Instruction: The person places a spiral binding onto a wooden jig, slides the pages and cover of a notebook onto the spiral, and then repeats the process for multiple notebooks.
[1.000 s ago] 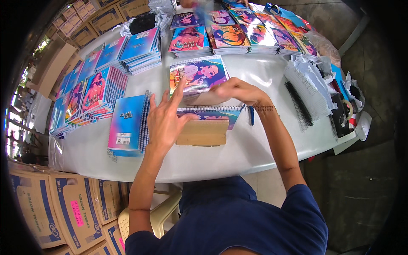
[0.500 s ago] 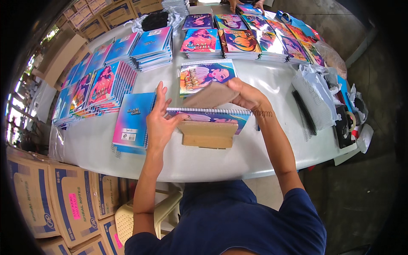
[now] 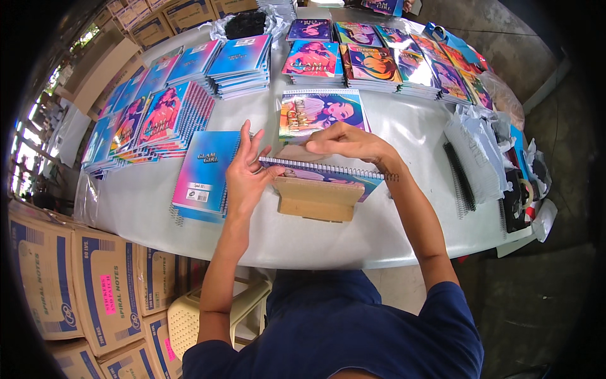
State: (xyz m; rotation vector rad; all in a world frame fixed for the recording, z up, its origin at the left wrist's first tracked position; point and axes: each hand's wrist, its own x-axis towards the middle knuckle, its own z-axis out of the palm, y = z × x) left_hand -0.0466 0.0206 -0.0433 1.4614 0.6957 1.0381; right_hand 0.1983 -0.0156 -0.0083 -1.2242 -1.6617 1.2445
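Observation:
A spiral notebook (image 3: 344, 176) stands propped on a small brown wooden stand (image 3: 319, 199) near the front edge of the white table (image 3: 404, 227). My left hand (image 3: 246, 174) presses against the notebook's left end, fingers partly spread. My right hand (image 3: 344, 140) reaches over the top and pinches a brownish sheet behind the spiral edge. A colourful-cover notebook (image 3: 322, 112) lies flat just beyond my hands. A stack of blue-and-pink notebooks (image 3: 205, 174) sits left of my left hand.
Stacks of colourful notebooks (image 3: 372, 60) fill the far side and the left part of the table (image 3: 151, 117). Black spiral coils (image 3: 459, 180) and plastic wrapping lie at the right. Blue-printed cardboard boxes (image 3: 82, 284) stand on the floor at left, beside a cream plastic chair (image 3: 189, 316).
My left hand came down from over the notebook to its left end. My right hand stays on the top, now pinching the brown sheet. The view has shifted closer.

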